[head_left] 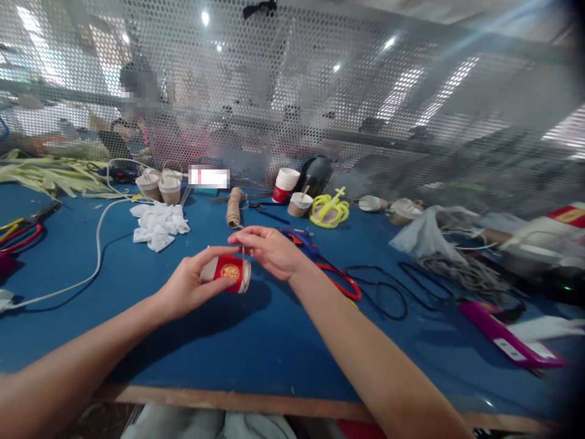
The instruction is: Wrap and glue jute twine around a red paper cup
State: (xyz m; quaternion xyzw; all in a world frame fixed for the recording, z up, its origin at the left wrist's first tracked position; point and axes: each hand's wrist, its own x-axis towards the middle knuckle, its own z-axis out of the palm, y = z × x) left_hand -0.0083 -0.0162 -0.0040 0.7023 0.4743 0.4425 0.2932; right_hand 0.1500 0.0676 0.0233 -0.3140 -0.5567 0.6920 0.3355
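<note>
The left forearm rises from the lower left edge of the frame; its hand (pixel 194 281) is positioned left of center, fingers and thumb curved in a grip. The right forearm extends diagonally from the lower right to frame center. The right hand (pixel 270 250) is angled leftward, fingers extended toward the left fingertips.

One held cup (pixel 227 273), one cup stack (pixel 285 185), one twine spool (pixel 233 208), one yellow crown (pixel 329 211)
</note>
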